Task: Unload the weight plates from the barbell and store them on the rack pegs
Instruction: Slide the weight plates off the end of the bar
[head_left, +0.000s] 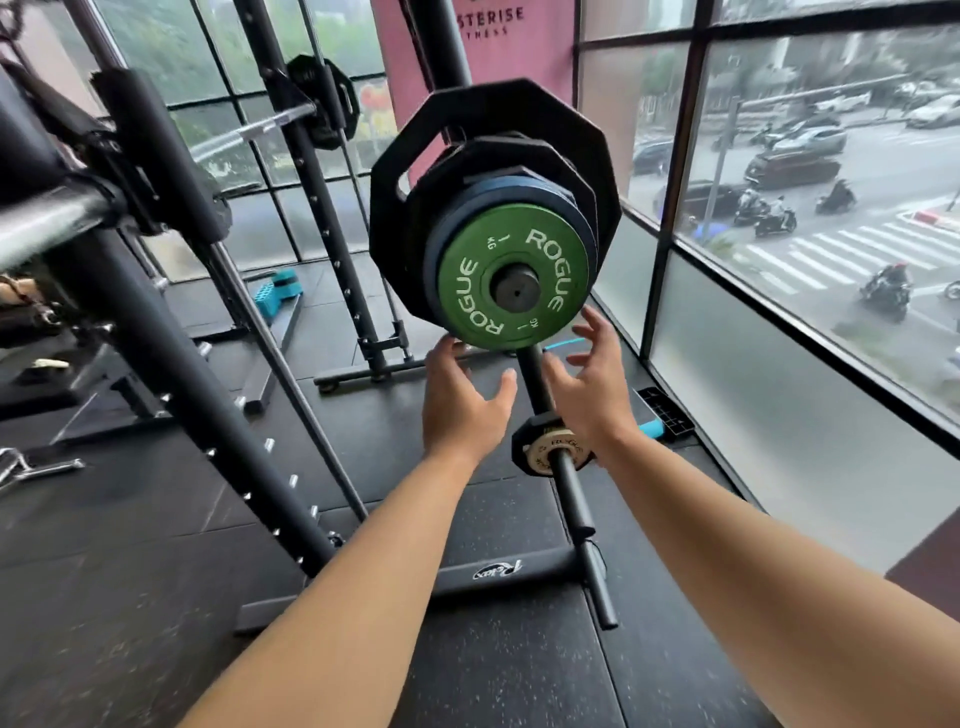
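Observation:
A green Rogue plate (511, 275) sits outermost on a rack peg, in front of a dark blue plate (457, 208) and several black plates (415, 135). My left hand (460, 400) is open just below the green plate's lower left rim, fingertips near it. My right hand (589, 384) is open below its lower right rim, fingers spread, holding nothing. On a lower peg (569, 480) sits a small pale plate (550, 449), partly behind my right wrist. The barbell (47, 223) crosses the rack at the left, with a black plate (324, 101) on its far end.
The black rack upright (208, 405) slants down at the left, its base foot (498, 574) on the rubber floor. A glass window wall (779, 312) runs close on the right. A teal block (278, 291) and a bench (62, 374) lie at the left.

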